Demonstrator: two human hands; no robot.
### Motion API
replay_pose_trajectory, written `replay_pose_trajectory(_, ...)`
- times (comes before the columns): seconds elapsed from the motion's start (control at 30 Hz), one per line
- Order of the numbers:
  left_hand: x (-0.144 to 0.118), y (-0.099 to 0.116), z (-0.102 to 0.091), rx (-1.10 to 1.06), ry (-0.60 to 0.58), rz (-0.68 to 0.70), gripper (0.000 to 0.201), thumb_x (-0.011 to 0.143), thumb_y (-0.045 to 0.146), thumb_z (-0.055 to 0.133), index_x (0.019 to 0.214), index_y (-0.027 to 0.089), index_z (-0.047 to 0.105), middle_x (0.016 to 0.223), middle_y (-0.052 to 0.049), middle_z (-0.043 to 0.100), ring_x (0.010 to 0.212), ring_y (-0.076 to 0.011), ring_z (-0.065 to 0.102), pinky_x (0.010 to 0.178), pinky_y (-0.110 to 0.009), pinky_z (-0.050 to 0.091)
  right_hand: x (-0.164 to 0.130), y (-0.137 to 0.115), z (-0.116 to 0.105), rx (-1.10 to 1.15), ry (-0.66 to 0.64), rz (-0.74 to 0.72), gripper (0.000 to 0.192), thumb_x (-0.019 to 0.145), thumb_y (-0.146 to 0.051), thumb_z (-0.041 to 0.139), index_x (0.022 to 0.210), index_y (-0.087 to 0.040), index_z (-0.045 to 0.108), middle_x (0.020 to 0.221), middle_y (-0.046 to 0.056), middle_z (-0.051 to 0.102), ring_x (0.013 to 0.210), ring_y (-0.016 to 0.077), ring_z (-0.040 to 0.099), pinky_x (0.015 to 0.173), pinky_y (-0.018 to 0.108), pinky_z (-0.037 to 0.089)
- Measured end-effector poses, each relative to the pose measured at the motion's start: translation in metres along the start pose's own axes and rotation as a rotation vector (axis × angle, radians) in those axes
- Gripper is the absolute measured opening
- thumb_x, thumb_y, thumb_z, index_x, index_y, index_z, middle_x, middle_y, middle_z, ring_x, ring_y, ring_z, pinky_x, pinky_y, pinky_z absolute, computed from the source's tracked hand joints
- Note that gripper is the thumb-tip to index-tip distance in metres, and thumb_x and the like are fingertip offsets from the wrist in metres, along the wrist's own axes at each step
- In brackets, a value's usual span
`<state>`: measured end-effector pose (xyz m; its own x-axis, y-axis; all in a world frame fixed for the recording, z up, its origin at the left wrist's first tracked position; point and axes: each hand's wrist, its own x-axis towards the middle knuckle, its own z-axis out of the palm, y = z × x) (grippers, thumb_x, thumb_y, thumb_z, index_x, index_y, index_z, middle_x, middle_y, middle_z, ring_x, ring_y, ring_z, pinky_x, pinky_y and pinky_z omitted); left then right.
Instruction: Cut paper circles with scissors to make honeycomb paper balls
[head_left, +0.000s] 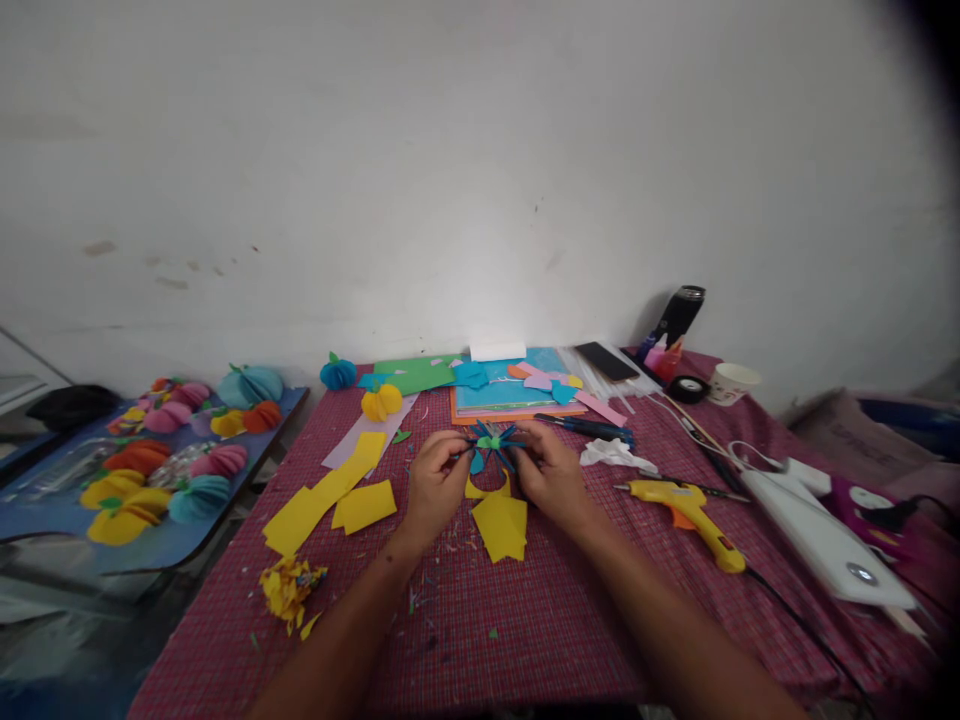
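Paper ornament [493,443], blue, spiky folded points around a small green centre; held at mid-bench, just above yellow paper cut-outs [501,522]. Left hand [435,483] pinching left edge of ornament with fingertips; right hand [551,472] grasping right edge likewise, fingers curled.

Bench [525,620] covered in red-and-maroon checked cloth, woven look, littered with small paper scraps.

Yellow paper pieces [330,495], flat, angular, left of hands. Crumpled yellow offcuts [289,588] in a loose heap near front left edge.

Glue gun [690,515], yellow plastic, lying on its side right of hands, black cord trailing toward front.

Stacked coloured sheets [510,392], green, blue and orange, flat, at rear of bench, with small cut shapes on top.

Paper balls [382,401], honeycomb-folded, one yellow and one blue, rear left.

Paper cup [731,382], white, upright, rear right; contents not visible. Black tape roll [688,388] just beside it. Dark bottle [679,315], cylindrical, leaning at wall.

Side table [45,500], blue top, left of bench, carrying many finished paper balls [172,450] in orange, pink, yellow and teal.
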<state>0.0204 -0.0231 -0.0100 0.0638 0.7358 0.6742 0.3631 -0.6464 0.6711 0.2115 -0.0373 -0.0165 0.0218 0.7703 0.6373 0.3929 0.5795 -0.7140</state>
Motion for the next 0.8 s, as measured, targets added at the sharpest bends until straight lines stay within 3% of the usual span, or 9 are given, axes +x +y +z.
replay_pose_trajectory(0.47,0.0007,0.0003,-0.0004,-0.010,0.004,0.009,0.008,0.084,0.018,0.060,0.083,0.022,0.067,0.094,-0.005,0.066,0.090,-0.0181,0.063,0.080,-0.032,0.050,0.0013,-0.0010,-0.0039,-0.156,-0.004,-0.100,0.047,0.088,-0.016,0.053,0.132,-0.031,0.054,0.117,0.002,0.070,0.103,0.0221,0.068,0.090,0.040,0.055)
replay_pose_trajectory(0.8,0.0015,0.0031,-0.0014,-0.006,-0.010,0.010,0.009,0.084,0.016,0.059,0.082,0.021,0.066,0.094,-0.006,0.066,0.091,-0.0182,0.062,0.080,-0.032,0.050,0.0009,-0.0005,-0.0042,-0.182,0.007,-0.101,0.048,0.088,-0.017,0.055,0.134,-0.030,0.054,0.111,0.003,0.072,0.095,0.0226,0.070,0.086,0.040,0.058)
